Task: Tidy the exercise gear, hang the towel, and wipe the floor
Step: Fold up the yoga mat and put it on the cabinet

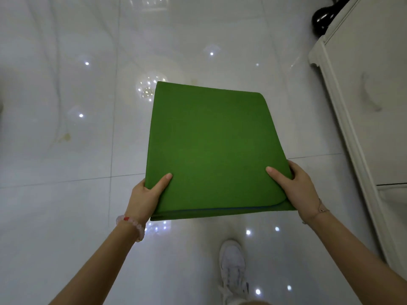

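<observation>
A green exercise mat [211,146], folded flat into a square of several layers, is held level above the glossy white tiled floor [66,194]. My left hand [147,194] grips its near left corner, thumb on top. My right hand [295,188] grips the near right edge, thumb on top, fingers underneath. A black kettlebell [323,20] stands on the floor at the top right, partly hidden behind the cabinet. No towel is in view.
A cream cabinet [370,106] with a drawer runs along the right side. My white shoe [233,269] is on the tiles below the mat. A yellowish stain [66,137] marks the floor at the left.
</observation>
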A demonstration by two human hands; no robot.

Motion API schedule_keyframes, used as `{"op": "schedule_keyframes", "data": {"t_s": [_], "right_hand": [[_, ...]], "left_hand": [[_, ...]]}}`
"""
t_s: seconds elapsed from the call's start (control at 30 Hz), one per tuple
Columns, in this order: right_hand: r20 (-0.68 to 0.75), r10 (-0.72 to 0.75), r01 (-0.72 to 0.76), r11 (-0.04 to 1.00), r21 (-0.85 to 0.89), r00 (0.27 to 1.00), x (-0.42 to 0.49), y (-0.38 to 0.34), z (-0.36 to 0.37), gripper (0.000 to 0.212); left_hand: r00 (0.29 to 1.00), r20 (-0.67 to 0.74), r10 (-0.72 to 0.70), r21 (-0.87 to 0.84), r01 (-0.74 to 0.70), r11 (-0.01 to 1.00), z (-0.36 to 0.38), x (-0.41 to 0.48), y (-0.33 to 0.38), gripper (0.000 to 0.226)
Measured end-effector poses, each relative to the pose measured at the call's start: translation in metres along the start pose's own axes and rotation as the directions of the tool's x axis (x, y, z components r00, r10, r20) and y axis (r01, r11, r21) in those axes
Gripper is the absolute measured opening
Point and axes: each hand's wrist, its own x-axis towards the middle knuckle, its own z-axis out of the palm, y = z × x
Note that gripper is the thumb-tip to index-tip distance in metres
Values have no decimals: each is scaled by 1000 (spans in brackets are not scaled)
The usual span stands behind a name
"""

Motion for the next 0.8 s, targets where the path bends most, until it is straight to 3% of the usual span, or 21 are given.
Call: {"op": "schedule_keyframes", "data": {"t_s": [0.3, 0.5, 0.8], "right_hand": [[42, -138, 137, 990, 22, 989, -99, -219, -101, 28], [59, -236, 228, 967, 116, 970, -167, -363, -167, 29], [-47, -320, 323, 926, 194, 946, -234, -453, -206, 37]], "left_hand": [[996, 8, 84, -33, -84, 996, -24, -161, 197, 15], [985, 111, 133, -7, -134, 991, -41, -269, 328, 44], [956, 163, 245, 18, -252, 968, -67, -357, 424, 35]]}}
